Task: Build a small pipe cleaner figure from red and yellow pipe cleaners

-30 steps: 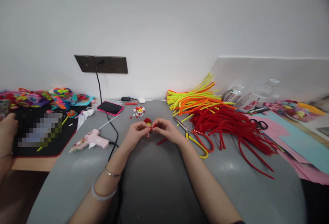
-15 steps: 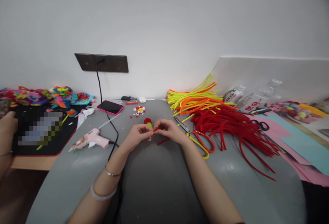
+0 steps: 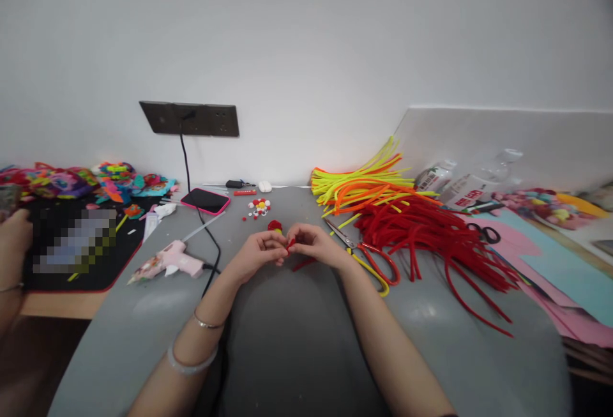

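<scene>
My left hand (image 3: 261,253) and my right hand (image 3: 311,244) meet over the middle of the grey table (image 3: 297,340). Between their fingertips is a short red pipe cleaner (image 3: 290,244), pinched from both sides and mostly covered by the fingers. Just behind my left fingers lies a red and yellow pipe-cleaner piece (image 3: 274,227), partly hidden. Another red strip (image 3: 303,264) rests on the table below my right hand. Right of that hand lie orange-handled scissors (image 3: 378,262) with a yellow pipe cleaner by them.
Red pipe cleaners (image 3: 431,238) and yellow and orange ones (image 3: 359,181) are heaped at right, near bottles (image 3: 469,187). A glue gun (image 3: 170,259), its black cord, a phone (image 3: 205,200) and small pompoms (image 3: 259,207) lie at left. Another person's hand (image 3: 14,238) is at far left.
My fingers have shifted slightly around the red pipe cleaner, and my left fingers cover more of the yellow part behind them. The rest looks the same.
</scene>
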The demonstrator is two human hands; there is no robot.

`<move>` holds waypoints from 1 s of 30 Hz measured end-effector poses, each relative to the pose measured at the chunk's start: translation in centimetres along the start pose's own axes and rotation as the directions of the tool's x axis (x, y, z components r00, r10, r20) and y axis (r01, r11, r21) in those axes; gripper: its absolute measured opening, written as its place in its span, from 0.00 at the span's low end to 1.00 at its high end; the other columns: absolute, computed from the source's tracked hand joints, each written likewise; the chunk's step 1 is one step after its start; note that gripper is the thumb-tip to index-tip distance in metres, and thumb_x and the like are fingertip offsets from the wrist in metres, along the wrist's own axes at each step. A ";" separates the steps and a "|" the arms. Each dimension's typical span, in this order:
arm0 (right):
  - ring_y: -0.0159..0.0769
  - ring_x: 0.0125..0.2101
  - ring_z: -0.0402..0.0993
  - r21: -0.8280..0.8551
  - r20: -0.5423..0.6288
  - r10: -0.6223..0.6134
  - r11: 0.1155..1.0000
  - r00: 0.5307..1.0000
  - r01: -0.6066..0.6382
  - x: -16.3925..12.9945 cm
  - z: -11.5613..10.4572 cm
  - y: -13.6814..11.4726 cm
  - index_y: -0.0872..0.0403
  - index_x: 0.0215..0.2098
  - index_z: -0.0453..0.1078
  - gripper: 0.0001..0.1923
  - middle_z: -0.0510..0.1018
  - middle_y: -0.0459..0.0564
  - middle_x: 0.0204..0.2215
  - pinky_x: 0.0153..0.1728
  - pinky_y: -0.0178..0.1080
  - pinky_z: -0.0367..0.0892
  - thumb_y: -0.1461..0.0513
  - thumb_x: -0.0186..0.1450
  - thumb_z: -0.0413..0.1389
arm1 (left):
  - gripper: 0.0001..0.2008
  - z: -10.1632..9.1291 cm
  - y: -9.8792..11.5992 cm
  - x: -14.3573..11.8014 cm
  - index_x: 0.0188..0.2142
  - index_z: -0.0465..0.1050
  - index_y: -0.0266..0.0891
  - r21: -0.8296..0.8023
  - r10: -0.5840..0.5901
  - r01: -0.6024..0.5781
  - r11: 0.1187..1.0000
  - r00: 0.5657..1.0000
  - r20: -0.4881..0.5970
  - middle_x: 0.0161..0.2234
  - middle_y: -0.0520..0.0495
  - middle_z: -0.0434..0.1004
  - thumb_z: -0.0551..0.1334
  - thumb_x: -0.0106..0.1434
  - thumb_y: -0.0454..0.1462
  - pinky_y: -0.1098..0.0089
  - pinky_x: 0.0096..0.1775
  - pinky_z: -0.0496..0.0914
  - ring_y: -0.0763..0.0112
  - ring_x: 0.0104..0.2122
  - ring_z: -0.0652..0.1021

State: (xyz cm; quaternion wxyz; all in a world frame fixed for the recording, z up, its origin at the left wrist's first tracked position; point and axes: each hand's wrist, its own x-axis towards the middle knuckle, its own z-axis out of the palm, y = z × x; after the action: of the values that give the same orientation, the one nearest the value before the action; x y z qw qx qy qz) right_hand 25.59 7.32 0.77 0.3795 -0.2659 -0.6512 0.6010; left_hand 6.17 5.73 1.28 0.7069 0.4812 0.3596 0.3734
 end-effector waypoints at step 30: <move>0.35 0.30 0.72 -0.188 -0.283 -0.146 0.978 0.948 0.095 0.8 0.7 0.5 0.53 0.32 0.73 0.11 0.77 0.46 0.29 0.34 0.37 0.67 0.54 0.58 0.64 | 0.14 -0.4 -0.7 0.7 0.34 0.80 0.36 0.174 0.271 -0.240 0.955 0.944 -0.188 0.29 0.45 0.83 0.73 0.48 0.40 0.68 0.36 0.75 0.67 0.29 0.81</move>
State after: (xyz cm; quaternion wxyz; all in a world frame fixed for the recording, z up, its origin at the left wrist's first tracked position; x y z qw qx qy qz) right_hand 24.52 7.61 0.38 0.4843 -0.3441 -0.6517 0.4715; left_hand 6.29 6.31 0.41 0.5725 0.5332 0.3934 0.4830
